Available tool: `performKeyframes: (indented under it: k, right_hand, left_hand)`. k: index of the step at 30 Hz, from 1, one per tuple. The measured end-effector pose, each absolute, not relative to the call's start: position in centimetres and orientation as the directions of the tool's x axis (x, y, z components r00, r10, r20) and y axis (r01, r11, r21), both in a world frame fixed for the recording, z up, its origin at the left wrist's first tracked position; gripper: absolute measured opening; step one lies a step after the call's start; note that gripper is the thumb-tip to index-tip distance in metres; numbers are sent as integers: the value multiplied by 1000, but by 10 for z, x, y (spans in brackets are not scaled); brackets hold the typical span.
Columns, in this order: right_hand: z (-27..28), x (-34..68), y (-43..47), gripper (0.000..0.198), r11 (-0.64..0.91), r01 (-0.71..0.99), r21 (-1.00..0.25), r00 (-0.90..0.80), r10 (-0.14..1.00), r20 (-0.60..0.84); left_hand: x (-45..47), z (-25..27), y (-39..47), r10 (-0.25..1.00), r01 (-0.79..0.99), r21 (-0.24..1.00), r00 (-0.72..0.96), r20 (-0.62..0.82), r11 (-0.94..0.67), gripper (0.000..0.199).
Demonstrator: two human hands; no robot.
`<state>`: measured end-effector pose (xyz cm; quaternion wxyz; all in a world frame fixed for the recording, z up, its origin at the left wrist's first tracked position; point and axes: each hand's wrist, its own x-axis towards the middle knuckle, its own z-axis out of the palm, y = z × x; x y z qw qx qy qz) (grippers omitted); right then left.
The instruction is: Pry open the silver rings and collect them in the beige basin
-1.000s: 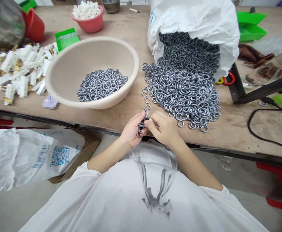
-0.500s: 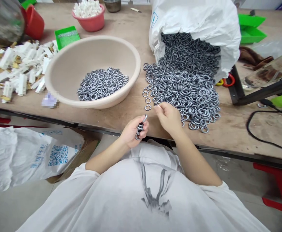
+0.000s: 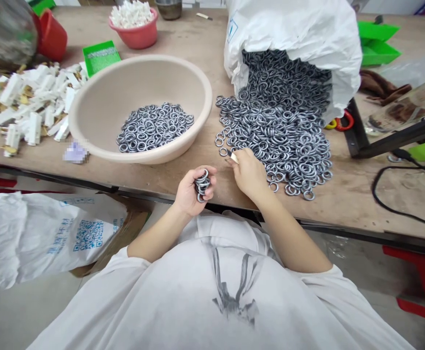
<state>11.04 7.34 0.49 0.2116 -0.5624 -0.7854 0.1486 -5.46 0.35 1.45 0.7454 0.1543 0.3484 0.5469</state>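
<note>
Several grey metal rings [image 3: 202,184] are bunched in the palm of my left hand [image 3: 194,192], its fingers curled round them at the table's front edge. My right hand [image 3: 250,176] is closed on a small pale-handled tool [image 3: 234,157] with a dark tip; its exact kind is unclear. That tip is close to a loose ring [image 3: 223,151] at the left side of a large ring pile [image 3: 285,136]. The pile spills from a white woven sack [image 3: 296,29]. To the left, a beige basin [image 3: 99,92] holds many more rings [image 3: 154,126].
White plastic pieces [image 3: 33,129] with brass-coloured parts cover the table's left side. Behind the basin are a green tray [image 3: 106,65] and a red bowl [image 3: 135,38] of white pieces. A black metal frame [image 3: 398,142] and a cable [image 3: 374,187] lie right.
My left hand has shifted left and turned its palm up, showing the rings. My right hand has moved slightly up and left. One loose ring near the table's front no longer lies there.
</note>
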Motion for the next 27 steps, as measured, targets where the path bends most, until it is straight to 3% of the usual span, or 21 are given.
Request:
performKeyframes:
  k: [2, 4, 6, 8, 13, 18, 21, 27]
  right_hand:
    - [7, 116, 69, 29, 336, 610, -718, -288, 938, 195]
    - [9, 119, 63, 38, 258, 319, -912, -363, 922, 134]
    - [11, 118, 57, 44, 128, 106, -986, -453, 889, 67]
    - [10, 116, 53, 47, 62, 18, -998, -492, 870, 45]
    - [6, 108, 48, 47, -3, -62, -998, -481, 876, 27]
    - [4, 106, 43, 46, -93, -107, -990, -476, 879, -31]
    - [3, 111, 39, 44, 16, -90, -996, -404, 913, 51]
    - [8, 117, 36, 35, 254, 153, -955, -351, 917, 188]
  left_hand:
    - [-52, 14, 5, 927, -680, 650, 126, -352, 339, 24]
    - [-47, 14, 5, 928, -625, 704, 97, -359, 338, 29]
    - [-42, 14, 4, 924, -564, 742, 114, -366, 363, 35]
    - [-39, 14, 3, 913, -520, 753, 177, -367, 404, 40]
    - [-40, 11, 0, 848, -443, 736, 401, -348, 512, 47]
    - [-37, 13, 0, 814, -473, 672, 438, -382, 570, 38]
    - [-33, 16, 0, 839, -503, 673, 369, -400, 543, 40]
    - [-28, 22, -3, 857, -456, 726, 281, -432, 515, 38]
